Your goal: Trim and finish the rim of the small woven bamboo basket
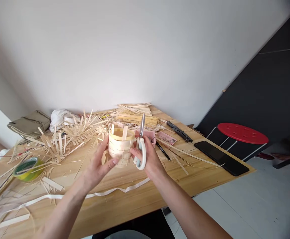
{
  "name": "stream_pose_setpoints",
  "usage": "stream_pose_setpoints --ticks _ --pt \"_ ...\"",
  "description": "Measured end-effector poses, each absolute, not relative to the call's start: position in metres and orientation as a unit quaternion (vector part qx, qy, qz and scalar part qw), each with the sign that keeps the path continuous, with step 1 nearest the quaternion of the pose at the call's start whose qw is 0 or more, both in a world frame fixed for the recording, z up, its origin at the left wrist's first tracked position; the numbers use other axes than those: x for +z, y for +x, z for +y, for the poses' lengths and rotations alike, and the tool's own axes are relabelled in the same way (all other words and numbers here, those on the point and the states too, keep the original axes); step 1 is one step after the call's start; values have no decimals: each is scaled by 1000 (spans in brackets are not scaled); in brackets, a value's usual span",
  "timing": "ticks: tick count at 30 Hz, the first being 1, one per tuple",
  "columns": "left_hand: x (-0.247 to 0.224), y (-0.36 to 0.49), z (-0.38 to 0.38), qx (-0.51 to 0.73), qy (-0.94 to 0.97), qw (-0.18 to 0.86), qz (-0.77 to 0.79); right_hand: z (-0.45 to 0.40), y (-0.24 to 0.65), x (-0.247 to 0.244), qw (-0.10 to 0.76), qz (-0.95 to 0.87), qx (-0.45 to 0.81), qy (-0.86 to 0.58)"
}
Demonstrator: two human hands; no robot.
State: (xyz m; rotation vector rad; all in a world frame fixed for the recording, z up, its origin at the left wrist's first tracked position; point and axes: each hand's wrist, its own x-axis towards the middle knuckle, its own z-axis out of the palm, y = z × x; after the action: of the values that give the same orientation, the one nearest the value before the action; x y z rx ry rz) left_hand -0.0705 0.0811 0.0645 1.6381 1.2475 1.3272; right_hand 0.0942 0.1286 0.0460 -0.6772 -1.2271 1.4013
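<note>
A small round woven basket of pale strips is held up above the table, with a couple of strip ends standing above its rim. My left hand grips the basket's left side, thumb across its front. My right hand holds white-handled scissors with the blades pointing up, and its fingers also touch the basket's right side. The scissor blades look closed. Parts of the right fingers are hidden behind the handles.
Loose strips and unfinished weaving cover the wooden table's left and back. Green tape lies left, a white ribbon in front, a black phone right. A red stool stands beyond.
</note>
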Motion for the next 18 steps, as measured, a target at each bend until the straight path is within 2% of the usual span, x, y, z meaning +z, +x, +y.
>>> stream_pose_setpoints --ticks 6,11,18 --pt "80 -83 87 514 596 434 439 128 97 55 512 -536 612 -276" --pt "88 -84 94 433 615 541 376 128 91 58 493 -556 610 -276" --pt "85 -90 92 487 611 457 426 136 112 54 489 -621 531 -305"
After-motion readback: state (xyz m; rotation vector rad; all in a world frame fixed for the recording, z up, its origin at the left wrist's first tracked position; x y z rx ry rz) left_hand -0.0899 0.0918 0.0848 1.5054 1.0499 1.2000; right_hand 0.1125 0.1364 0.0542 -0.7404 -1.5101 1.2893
